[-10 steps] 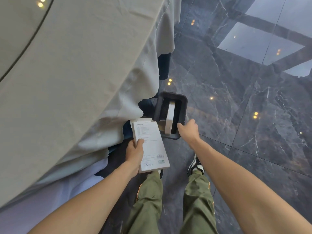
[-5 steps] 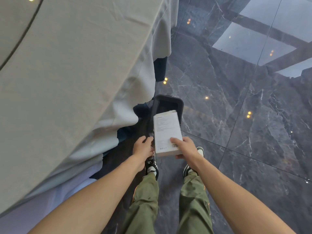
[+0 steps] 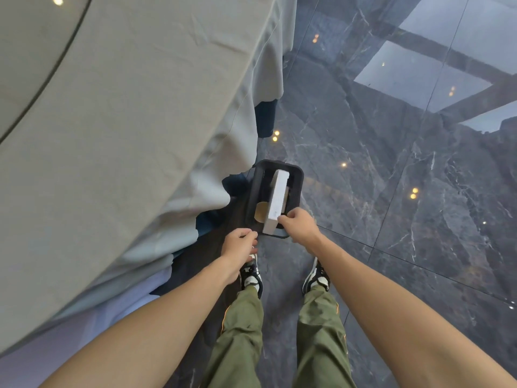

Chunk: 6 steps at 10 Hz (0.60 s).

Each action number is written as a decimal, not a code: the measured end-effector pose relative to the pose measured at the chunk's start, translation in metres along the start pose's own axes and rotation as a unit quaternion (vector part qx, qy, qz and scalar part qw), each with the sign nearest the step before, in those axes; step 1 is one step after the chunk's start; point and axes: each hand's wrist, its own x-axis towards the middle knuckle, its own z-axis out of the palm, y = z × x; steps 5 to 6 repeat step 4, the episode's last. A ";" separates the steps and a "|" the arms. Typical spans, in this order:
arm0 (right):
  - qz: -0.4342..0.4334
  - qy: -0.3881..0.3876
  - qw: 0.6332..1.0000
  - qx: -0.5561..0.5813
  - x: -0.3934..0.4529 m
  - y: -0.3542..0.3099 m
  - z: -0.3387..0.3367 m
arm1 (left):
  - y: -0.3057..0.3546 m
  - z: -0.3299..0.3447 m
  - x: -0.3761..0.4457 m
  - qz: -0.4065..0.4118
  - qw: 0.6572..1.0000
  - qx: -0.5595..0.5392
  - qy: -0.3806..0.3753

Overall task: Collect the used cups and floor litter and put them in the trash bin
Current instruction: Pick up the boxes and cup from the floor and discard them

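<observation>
Half a second before, the white box [image 3: 277,201] lay flat in the right hand [image 3: 300,224] above the trash bin [image 3: 298,179]; it had since turned on edge and stood partly inside the bin, its near end pinched by that hand's grip. Beside it in the bin lay a tan round piece [image 3: 261,211]. Free of the box, the left hand [image 3: 239,246] hung just left of the bin, fingers loosely curled on nothing. Beside the bin hung the bench's grey cloth [image 3: 134,130].
</observation>
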 end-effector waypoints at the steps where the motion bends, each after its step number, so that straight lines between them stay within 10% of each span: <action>1: -0.001 -0.033 0.999 -0.028 -0.018 0.012 -0.011 | 0.013 0.005 -0.017 0.033 0.998 0.048 -0.006; 4: -0.072 -0.051 0.981 -0.174 -0.050 0.001 -0.041 | 0.060 0.001 -0.055 0.201 0.919 0.340 0.017; 6: -0.072 -0.051 0.981 -0.174 -0.050 0.001 -0.041 | 0.060 0.001 -0.055 0.201 0.919 0.340 0.017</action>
